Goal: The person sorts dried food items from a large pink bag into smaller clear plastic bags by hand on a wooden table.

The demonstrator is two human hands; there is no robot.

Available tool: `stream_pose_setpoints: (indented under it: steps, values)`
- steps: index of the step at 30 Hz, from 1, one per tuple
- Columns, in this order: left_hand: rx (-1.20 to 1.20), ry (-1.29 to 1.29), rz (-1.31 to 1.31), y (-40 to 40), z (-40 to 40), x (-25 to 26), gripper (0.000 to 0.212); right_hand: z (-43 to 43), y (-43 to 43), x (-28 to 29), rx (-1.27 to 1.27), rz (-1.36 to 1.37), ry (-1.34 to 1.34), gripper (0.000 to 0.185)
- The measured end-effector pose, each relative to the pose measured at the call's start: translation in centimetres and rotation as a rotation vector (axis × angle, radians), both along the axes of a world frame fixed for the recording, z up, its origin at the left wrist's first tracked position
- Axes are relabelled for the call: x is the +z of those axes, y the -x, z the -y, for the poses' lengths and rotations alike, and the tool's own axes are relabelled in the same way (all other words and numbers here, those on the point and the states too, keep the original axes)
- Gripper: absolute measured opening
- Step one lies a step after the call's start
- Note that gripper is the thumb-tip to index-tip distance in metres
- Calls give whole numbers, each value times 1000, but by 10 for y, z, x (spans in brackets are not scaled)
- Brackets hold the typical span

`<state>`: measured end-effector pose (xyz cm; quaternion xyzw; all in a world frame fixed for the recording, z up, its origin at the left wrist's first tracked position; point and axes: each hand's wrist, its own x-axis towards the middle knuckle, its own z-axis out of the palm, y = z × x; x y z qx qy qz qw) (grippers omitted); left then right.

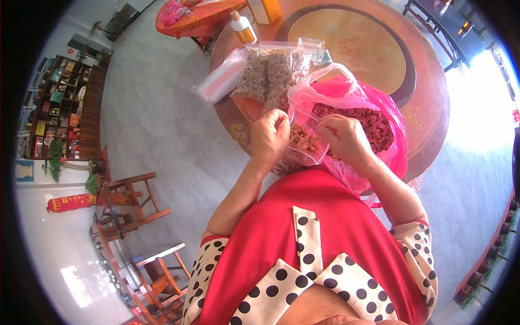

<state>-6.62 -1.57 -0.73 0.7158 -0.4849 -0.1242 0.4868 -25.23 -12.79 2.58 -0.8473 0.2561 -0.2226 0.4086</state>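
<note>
At the near edge of the round table, a clear zip-lock bag [312,153] stands with its mouth spread and dried brown shreds [304,139] inside. My left hand [271,136] pinches the left side of its rim. On the other side, my right hand [346,137] has its curled fingertips at the rim; the exact grip is partly hidden. Close behind my right hand sits a pink plastic bag [396,122], its top gaping over a heap of reddish-brown dried shreds [375,126]. Filled zip-lock bags [270,75] lie beyond my left hand.
The round wooden table [426,101] bears a pack of flat plastic bags [223,77], a white bottle [243,28] and an orange box [264,10]. A red-covered table [195,18] stands behind. Wooden chairs [134,195] and a shelf unit [61,109] are at left.
</note>
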Motion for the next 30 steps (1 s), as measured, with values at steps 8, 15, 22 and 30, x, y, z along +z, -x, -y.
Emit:
stream_pose_setpoints:
  steps: [8, 15, 22, 30]
  values:
    - [20, 23, -11, -6, -8, 10, 4, 69, 18, -90, -25, -393, 88, 44]
    - [128, 34, -161, -32, -34, -1, 5, 41, -22, -144, 69, -959, 261, 100]
    - [159, -39, -242, -30, -28, -5, 6, 41, -41, -150, 193, -1055, 125, 86]
    - [73, -12, -201, -21, -19, -11, 4, 18, -50, -147, 182, -1039, 92, 62]
